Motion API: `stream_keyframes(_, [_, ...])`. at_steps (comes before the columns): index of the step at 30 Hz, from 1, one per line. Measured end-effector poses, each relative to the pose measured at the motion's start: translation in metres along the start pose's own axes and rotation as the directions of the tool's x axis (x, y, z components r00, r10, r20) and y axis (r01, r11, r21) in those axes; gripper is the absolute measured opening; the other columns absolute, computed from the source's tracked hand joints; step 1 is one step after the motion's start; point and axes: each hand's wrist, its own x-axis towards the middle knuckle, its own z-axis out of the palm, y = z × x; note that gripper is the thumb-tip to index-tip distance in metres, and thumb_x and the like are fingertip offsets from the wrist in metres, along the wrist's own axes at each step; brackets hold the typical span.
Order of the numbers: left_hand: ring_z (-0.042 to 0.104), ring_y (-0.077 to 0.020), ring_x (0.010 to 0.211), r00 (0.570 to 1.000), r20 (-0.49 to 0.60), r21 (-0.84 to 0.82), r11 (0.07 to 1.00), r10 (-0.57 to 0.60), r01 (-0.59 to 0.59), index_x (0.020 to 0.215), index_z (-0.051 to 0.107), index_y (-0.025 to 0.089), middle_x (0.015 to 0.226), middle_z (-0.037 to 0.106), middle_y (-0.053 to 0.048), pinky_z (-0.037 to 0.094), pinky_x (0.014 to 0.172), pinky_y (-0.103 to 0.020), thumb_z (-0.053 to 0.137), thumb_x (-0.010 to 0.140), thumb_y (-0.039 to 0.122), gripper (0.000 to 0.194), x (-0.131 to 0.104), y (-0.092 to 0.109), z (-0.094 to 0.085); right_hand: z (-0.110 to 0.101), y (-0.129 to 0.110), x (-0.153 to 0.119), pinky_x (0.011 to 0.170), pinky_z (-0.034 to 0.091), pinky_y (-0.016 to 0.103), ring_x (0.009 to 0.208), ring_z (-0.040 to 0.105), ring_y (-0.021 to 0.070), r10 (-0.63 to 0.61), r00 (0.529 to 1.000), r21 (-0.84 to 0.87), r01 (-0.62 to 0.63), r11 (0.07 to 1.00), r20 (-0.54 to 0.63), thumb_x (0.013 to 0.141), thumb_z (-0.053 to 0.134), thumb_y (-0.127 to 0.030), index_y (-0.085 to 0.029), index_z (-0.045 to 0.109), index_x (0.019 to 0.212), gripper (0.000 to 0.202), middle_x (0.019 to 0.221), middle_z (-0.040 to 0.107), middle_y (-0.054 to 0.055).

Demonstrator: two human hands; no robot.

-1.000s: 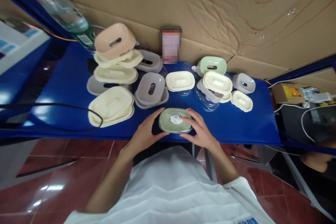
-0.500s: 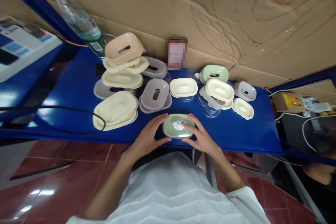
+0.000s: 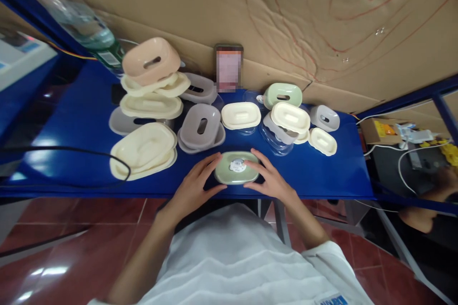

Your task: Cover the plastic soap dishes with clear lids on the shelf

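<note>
Both hands close in on the green lidded box (image 3: 236, 168) near the front edge of the blue table (image 3: 71, 119): my left hand (image 3: 192, 188) cups its left end with the fingers curled against the side, and my right hand (image 3: 269, 180) lies on its right end, fingers spread over the lid and touching the round white sticker (image 3: 238, 166) in the middle. Each hand grips the box rather than hanging open, and the box sits flat on the table between them. Behind it, just beyond my fingertips, I see a grey slotted lid (image 3: 201, 126) on a grey tray, a cream lid (image 3: 241, 115) on a clear tub, and a cream lid on a tilted stack (image 3: 289, 117). Farther left a pile of cream trays (image 3: 143, 150) lies flat, with a pink slotted lid (image 3: 151, 61) topping a taller pile behind. A second green box (image 3: 282, 96) stands at the back near the cardboard wall (image 3: 322, 19). A black cable (image 3: 71, 150) loops across the table's left part.
</note>
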Motion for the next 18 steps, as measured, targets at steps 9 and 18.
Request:
stream_keyframes(9, [0.057, -0.0306, 0.148, 1.0, -0.006, 0.031, 0.999, -0.006, 0.006, 0.168, 0.034, 0.033, 0.161, 0.056, -0.012, 0.051, 0.123, -0.05, 0.069, 0.101, 0.057, 0.079, 0.005, 0.005, -0.002, 0.005, 0.001, -0.002, 0.128, 0.047, 0.053, 0.164, 0.037, 0.0334, 0.027, 0.998, -0.096, -0.022, 0.995, 0.052, 0.099, 0.078, -0.045, -0.031, 0.051, 0.162, 0.071, 0.178, 0.034, 0.013])
stream_keyframes(18, [0.062, -0.0304, 0.14, 1.0, 0.007, 0.061, 0.998, -0.025, 0.024, 0.164, 0.041, 0.032, 0.153, 0.063, -0.011, 0.053, 0.118, -0.05, 0.065, 0.104, 0.054, 0.069, 0.002, 0.001, -0.003, -0.011, -0.013, -0.092, 0.123, 0.052, 0.057, 0.159, 0.044, 0.0348, 0.265, 0.937, -0.135, -0.3, 0.944, -0.226, 0.099, 0.078, -0.039, -0.033, 0.047, 0.163, 0.071, 0.174, 0.038, 0.015])
